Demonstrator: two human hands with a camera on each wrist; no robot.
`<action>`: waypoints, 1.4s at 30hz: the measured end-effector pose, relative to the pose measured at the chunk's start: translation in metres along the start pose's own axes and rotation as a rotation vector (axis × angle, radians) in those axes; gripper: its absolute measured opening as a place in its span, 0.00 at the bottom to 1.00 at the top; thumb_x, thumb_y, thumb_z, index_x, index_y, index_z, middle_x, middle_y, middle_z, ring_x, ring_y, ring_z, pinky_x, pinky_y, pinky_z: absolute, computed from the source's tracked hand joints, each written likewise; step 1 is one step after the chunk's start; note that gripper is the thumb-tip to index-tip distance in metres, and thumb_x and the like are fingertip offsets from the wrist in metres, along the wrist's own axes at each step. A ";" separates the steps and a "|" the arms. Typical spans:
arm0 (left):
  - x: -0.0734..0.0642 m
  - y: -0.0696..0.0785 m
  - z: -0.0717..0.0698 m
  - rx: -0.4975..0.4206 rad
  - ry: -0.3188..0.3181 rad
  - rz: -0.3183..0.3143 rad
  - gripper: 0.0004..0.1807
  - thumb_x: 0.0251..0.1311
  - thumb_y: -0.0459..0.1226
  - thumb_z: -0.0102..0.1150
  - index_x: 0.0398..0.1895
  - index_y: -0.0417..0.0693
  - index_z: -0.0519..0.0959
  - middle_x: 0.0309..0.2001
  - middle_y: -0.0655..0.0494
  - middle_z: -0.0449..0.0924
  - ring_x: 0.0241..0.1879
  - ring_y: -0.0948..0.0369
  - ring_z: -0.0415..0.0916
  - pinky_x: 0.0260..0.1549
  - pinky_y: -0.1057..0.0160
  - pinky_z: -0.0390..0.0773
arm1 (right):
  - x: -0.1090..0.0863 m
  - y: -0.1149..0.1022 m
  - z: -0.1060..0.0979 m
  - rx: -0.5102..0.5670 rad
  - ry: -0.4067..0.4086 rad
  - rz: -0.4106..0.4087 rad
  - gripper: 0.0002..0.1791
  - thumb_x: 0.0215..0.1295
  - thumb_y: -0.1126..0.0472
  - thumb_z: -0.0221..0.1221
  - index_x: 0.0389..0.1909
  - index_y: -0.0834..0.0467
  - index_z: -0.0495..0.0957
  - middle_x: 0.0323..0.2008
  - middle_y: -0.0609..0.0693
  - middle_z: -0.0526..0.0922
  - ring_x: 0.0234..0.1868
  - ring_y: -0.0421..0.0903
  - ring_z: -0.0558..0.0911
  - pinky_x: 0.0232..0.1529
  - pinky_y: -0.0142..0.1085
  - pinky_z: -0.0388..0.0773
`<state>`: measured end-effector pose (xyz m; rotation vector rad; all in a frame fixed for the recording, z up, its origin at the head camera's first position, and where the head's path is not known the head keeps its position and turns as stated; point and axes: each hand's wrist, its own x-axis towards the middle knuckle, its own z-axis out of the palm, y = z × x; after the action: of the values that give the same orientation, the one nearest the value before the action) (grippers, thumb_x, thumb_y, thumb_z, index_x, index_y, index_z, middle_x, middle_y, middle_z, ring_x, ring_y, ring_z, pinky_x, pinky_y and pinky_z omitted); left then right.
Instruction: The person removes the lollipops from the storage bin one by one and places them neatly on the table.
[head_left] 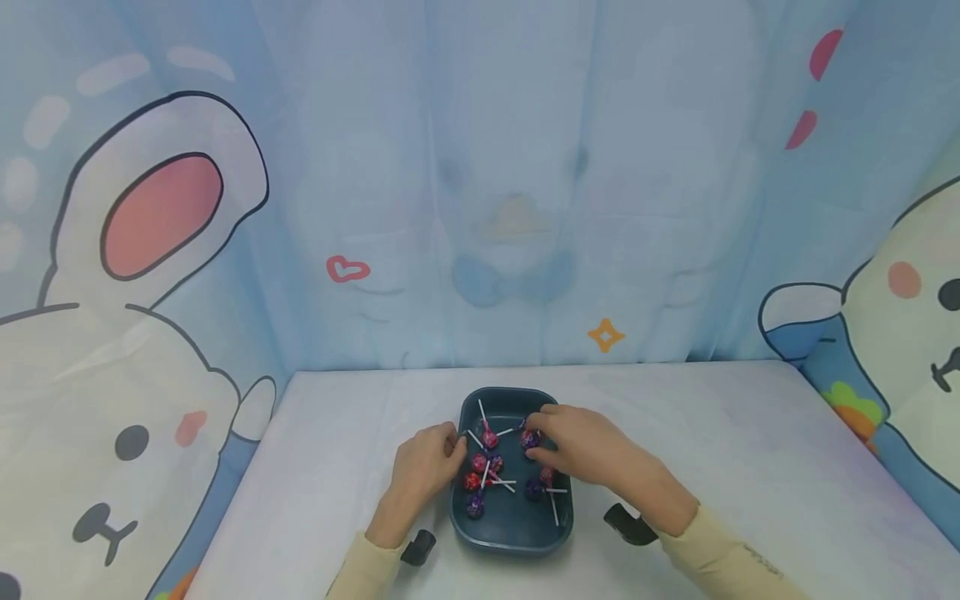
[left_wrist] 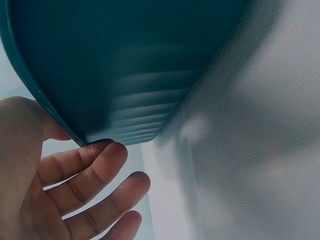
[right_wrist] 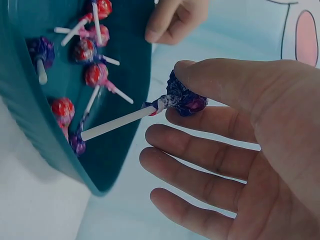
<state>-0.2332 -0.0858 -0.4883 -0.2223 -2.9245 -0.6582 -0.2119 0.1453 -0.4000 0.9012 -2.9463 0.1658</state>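
A dark teal plastic basin (head_left: 512,533) stands in front of me with several wrapped lollipops in it. My left hand (head_left: 424,463) is at its left side; in the left wrist view, thumb and fingertips pinch the basin's rim (left_wrist: 60,120). Over the right side of the basin is my right hand (head_left: 583,443). Between its thumb and forefinger it pinches a purple-wrapped lollipop (right_wrist: 186,98) by the candy end, the white stick pointing out over the basin. Its other fingers (right_wrist: 200,150) are spread. Red lollipops (right_wrist: 96,75) and purple ones lie below, sticks at various angles.
The basin rests on a white-covered table (head_left: 352,417). A blue curtain (head_left: 510,125) with cartoon animals hangs behind and at the sides. Black bands (head_left: 630,525) are at both wrists.
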 end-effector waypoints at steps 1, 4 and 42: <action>0.000 0.000 0.000 -0.001 -0.003 -0.004 0.12 0.58 0.49 0.51 0.26 0.54 0.75 0.16 0.65 0.69 0.14 0.67 0.64 0.14 0.69 0.63 | 0.000 0.001 -0.001 0.005 -0.003 0.015 0.19 0.53 0.44 0.61 0.43 0.49 0.78 0.32 0.41 0.78 0.29 0.35 0.75 0.29 0.32 0.72; 0.000 0.000 0.001 0.000 -0.003 -0.007 0.11 0.58 0.49 0.51 0.26 0.54 0.75 0.16 0.65 0.69 0.15 0.67 0.64 0.14 0.69 0.63 | -0.002 0.006 -0.002 0.002 -0.006 0.058 0.20 0.52 0.43 0.62 0.43 0.49 0.78 0.33 0.41 0.78 0.30 0.34 0.75 0.31 0.32 0.73; 0.000 -0.003 0.002 -0.018 0.002 0.011 0.12 0.58 0.49 0.51 0.25 0.55 0.75 0.16 0.66 0.69 0.15 0.68 0.65 0.14 0.69 0.64 | -0.032 0.108 0.044 -0.017 -0.174 0.330 0.09 0.53 0.56 0.64 0.30 0.56 0.76 0.24 0.45 0.76 0.25 0.41 0.69 0.28 0.37 0.70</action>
<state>-0.2343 -0.0878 -0.4916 -0.2397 -2.9143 -0.6833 -0.2471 0.2463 -0.4560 0.4400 -3.2341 0.0790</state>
